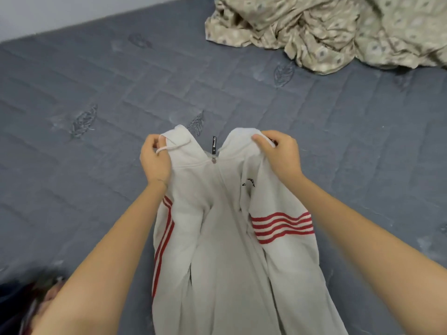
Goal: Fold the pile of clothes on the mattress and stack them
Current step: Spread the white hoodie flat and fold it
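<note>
Your left hand [154,160] and right hand [278,155] each pinch a shoulder of the white hoodie [225,226], hanging mid-frame over the mattress [96,93]; lower-left pile [24,305] seems blurred clothing.

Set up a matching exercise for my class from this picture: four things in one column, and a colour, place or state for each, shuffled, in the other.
Things
1. hoodie
2. patterned sheet
3. zip pull
4. mattress

Descriptions
A. crumpled at the far right
B. grey, quilted
C. gripped by left hand and right hand
D. black, at the collar

Pairs: 1-C, 2-A, 3-D, 4-B
</note>
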`<state>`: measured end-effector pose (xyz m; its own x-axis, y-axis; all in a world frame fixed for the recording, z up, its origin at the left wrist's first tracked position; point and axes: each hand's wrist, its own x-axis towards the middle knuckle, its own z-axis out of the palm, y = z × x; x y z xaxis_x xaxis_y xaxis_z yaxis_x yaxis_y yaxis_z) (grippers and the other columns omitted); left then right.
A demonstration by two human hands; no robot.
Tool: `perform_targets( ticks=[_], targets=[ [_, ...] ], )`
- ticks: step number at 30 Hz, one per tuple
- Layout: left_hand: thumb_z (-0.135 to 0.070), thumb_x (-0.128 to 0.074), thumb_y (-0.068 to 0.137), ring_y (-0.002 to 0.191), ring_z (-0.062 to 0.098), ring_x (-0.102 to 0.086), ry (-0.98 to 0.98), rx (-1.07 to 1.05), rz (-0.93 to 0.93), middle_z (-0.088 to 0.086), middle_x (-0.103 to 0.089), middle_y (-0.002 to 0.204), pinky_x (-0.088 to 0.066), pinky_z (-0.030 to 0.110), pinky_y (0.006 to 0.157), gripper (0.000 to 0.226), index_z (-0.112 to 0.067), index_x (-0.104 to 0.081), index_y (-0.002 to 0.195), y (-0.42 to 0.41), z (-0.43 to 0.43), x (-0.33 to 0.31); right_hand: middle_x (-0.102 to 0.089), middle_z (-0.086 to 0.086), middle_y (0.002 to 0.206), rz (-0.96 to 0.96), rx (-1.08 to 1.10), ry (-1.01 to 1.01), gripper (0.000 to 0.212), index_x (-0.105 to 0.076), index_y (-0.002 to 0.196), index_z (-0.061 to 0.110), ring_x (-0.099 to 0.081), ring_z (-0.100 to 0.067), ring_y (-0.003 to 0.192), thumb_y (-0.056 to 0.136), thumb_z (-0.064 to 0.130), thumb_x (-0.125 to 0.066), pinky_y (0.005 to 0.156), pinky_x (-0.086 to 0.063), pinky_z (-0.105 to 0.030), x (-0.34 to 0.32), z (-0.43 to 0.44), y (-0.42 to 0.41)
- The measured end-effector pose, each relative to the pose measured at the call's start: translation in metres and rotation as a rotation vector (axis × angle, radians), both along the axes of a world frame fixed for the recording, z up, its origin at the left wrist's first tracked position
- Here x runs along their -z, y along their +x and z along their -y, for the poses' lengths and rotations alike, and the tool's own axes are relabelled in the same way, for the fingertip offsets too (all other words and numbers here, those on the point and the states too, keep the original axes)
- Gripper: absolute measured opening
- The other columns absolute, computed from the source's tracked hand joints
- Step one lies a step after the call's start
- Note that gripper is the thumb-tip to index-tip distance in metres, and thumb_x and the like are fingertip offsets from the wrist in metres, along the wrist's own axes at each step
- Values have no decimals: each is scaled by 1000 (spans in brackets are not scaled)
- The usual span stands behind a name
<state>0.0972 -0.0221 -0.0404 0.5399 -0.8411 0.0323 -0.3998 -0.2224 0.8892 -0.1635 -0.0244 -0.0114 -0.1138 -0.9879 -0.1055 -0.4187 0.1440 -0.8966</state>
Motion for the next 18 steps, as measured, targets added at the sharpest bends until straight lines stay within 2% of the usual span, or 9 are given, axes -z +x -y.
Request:
perform_targets(
  ticks=[2,3,4,6,9,11,13,16,18],
  targets=[
    [-19,-46,98,66,3,-37,-19,-36,-4,-12,-45,71,-34,14,62,16,-13,-52,84,7,19,24,-60,-10,72,-7,-2,-19,32,-64,80,-1,-48,-12,66,90,30,-62,66,-38,-31,25,25,6],
    [-18,-46,97,67,3,-39,-10,-38,-16,-11,-47,74,-35,14,63,13,-13,-54,88,9,24,35,-66,-1,79,-20,-4,-12,26,-69,86,4,-54,-9,73,90,29,-62,71,-41,-29,39,36,8],
    [-17,-48,97,71,5,-42,18,-19,-27,-9,-50,80,-37,14,66,9,-13,-56,96,10,26,45,-70,4,94,-50,-17,2,22,-72,97,11,-59,-9,86,90,30,-63,81,-45,-29,52,44,11],
    [-14,-52,96,85,8,-49,119,70,-43,-3,-55,98,-40,15,78,24,-13,-55,119,15,21,65,-65,5,123,-209,-59,31,33,-66,120,22,-56,-15,115,90,36,-64,100,-40,-33,77,53,13],
    [-23,-55,95,116,6,-46,213,178,5,-7,-51,130,-35,19,100,45,-21,-44,139,29,-4,89,-57,5,134,-436,-107,-20,45,-59,130,24,-47,-20,126,89,42,-64,101,-32,-34,99,44,14],
    [-29,-55,95,129,10,-42,205,226,140,-12,-46,138,-31,37,111,46,-26,-45,139,34,-22,95,-56,2,136,-504,-153,-71,50,-57,132,22,-46,-24,128,88,45,-64,102,-31,-35,105,31,18],
    [-32,-55,95,138,16,-34,241,229,299,-7,-42,145,-17,49,116,47,-26,-44,140,32,-38,94,-55,-2,137,-553,-203,-108,56,-56,134,20,-45,-26,130,87,49,-64,105,-31,-37,109,17,22],
    [-46,-48,96,145,23,-20,308,268,578,2,-31,154,4,47,116,53,-25,-40,143,30,-65,89,-54,-6,139,-617,-295,-140,66,-54,136,18,-44,-30,132,85,61,-54,109,-31,-43,107,-6,30],
    [-51,-41,95,145,27,-20,314,328,746,3,-34,153,7,47,115,56,-25,-40,144,30,-88,87,-49,-8,143,-631,-365,-126,73,-49,139,19,-40,-33,135,84,67,-42,111,-31,-49,100,-25,37]
  ],
)
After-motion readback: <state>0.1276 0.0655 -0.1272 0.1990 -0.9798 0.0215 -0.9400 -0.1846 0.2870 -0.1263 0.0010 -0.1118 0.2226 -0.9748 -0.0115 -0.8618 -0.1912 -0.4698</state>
